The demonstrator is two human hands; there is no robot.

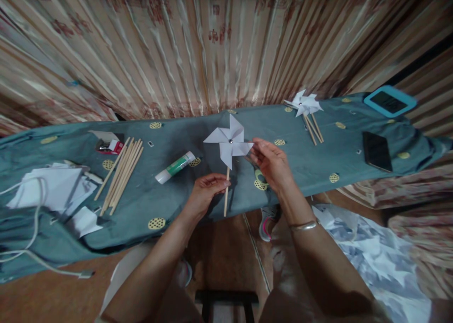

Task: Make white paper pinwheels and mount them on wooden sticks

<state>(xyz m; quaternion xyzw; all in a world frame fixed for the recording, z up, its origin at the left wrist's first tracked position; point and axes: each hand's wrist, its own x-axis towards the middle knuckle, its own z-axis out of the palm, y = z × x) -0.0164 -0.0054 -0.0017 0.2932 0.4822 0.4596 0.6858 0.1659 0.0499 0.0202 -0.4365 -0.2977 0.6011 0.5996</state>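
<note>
A white paper pinwheel [226,139] on a wooden stick stands in front of me, a silver pin head at its centre. My left hand [207,193] pinches the stick below the blades. At the tip of the right-hand blade, the fingers of my right hand [272,160] are closed on the paper. A green and white glue stick [175,167] lies to the left of the pinwheel. Farther left is a bundle of wooden sticks [122,176], with a small red box [109,146] of metal pins behind it. More finished pinwheels [306,105] lie at the back right.
White paper sheets [53,188] and a white cable [37,219] are at the left end of the green cloth [198,209]. A black phone [377,151] and a blue-framed tablet [390,101] lie at the right. Below right is a pile of white paper pieces [375,257]. A curtain [198,49] hangs behind.
</note>
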